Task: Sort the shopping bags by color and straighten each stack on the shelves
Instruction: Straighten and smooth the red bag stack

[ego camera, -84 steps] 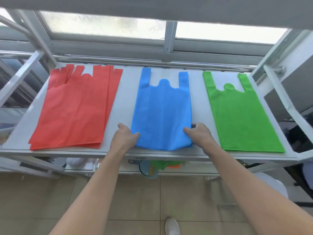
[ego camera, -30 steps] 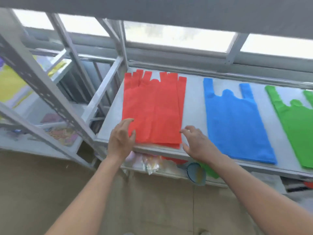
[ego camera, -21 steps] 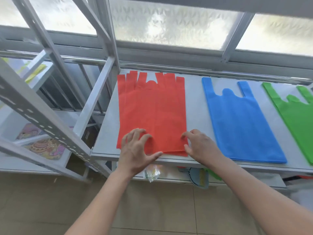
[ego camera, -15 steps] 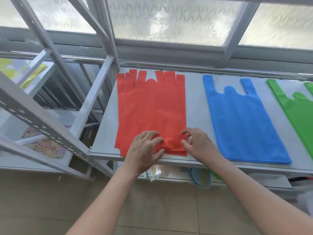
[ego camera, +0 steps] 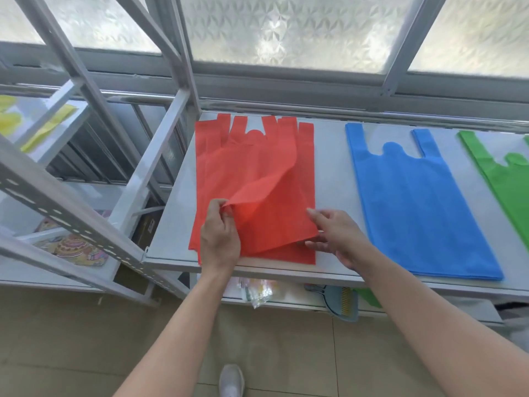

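My left hand pinches the top red bag's near-left corner; my right hand, spread, steadies its near-right edge, handles pointing away.

Two bare forearms come up from the lower edge of the view, no sleeve showing on either; the left hand and the right hand are bare too, with no glove, ring, watch or band at the wrists; at 6 o'clock a pale grey shoe with a rounded toe shows on the floor.
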The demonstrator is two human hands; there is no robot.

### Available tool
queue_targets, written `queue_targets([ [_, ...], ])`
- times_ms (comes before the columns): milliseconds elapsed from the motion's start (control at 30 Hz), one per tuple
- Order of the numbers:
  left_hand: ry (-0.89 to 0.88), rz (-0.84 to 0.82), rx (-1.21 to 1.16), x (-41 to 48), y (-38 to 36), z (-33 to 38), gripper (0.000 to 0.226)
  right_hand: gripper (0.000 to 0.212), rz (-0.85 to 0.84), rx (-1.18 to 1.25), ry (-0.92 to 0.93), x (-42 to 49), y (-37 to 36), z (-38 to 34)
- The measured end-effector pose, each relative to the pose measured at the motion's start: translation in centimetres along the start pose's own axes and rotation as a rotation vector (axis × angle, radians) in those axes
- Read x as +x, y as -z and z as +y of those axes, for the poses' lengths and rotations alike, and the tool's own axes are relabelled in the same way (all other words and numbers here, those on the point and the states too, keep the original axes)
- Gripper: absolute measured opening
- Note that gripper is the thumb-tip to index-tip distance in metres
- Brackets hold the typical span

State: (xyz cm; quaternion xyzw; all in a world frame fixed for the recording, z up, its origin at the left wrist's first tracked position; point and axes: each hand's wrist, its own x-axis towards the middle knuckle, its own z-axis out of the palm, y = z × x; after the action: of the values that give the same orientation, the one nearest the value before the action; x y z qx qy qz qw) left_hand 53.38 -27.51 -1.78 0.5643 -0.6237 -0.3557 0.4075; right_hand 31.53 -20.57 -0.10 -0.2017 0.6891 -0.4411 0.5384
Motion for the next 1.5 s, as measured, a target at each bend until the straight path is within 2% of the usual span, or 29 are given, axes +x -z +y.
queue_targets([
  [100,-0.172,-0.145,0.059,-0.2,0.4,-0.3,0.028,0.025,-0.052,-0.055,-0.012,-0.6,-0.5,0.2],
  [200,-0.441,-0.294,0.318,-1.8,0.1,-1.1,0.044,0.023,-0.039,-0.037,0.017,-2.0,-0.9,0.5],
  [300,-0.588,-0.29,0.589,-3.6,-0.9,-2.0,0.058,0.02,-0.063,-0.038,0.052,-3.5,-1.2,1.4],
  [433,-0.664,-0.301,0.729,-5.7,-1.3,-2.3,0.062,0.024,-0.103,-0.006,0.054,-4.9,-1.0,2.8],
  [600,-0.692,-0.437,0.699,-6.8,-1.5,-1.8,0.059,0.024,-0.136,0.031,0.019,-5.6,-0.5,3.6],
  [700,-0.746,-0.448,0.665,-6.8,-1.5,-2.0,0.061,0.025,-0.211,0.06,-0.013,-6.0,-0.1,3.4],
  [833,-0.758,-0.473,0.671,-6.5,-0.8,-2.7,0.063,0.046,-0.225,0.22,-0.064,-5.6,0.6,2.2],
  [933,-0.782,-0.491,0.678,-6.6,0.1,-3.2,0.068,0.056,-0.264,0.19,-0.094,-3.8,0.8,1.1],
  [1000,-0.79,-0.471,0.638,-6.5,0.8,-3.2,0.071,0.056,-0.285,0.164,-0.102,-2.3,0.4,0.2],
  [1133,-0.86,-0.465,0.572,-8.0,1.8,-2.2,0.055,0.04,-0.114,0.022,-0.076,0.4,-0.7,-1.5],
  [1233,-0.739,-0.417,0.482,-8.4,3.1,-1.9,0.042,0.039,-0.046,-0.073,-0.064,1.6,-0.8,-1.2],
  [1367,-0.323,-0.041,0.399,-3.3,4.9,-3.3,0.015,0.045,-0.036,-0.104,-0.041,1.5,-0.4,0.3],
  [1433,-0.105,-0.024,0.451,-0.1,5.1,-4.0,0.017,0.046,-0.031,-0.136,-0.033,1.1,-0.4,0.7],
  [1500,0.028,-0.079,0.536,2.3,4.8,-4.2,0.033,0.043,-0.025,-0.19,-0.02,0.8,-0.6,0.6],
])
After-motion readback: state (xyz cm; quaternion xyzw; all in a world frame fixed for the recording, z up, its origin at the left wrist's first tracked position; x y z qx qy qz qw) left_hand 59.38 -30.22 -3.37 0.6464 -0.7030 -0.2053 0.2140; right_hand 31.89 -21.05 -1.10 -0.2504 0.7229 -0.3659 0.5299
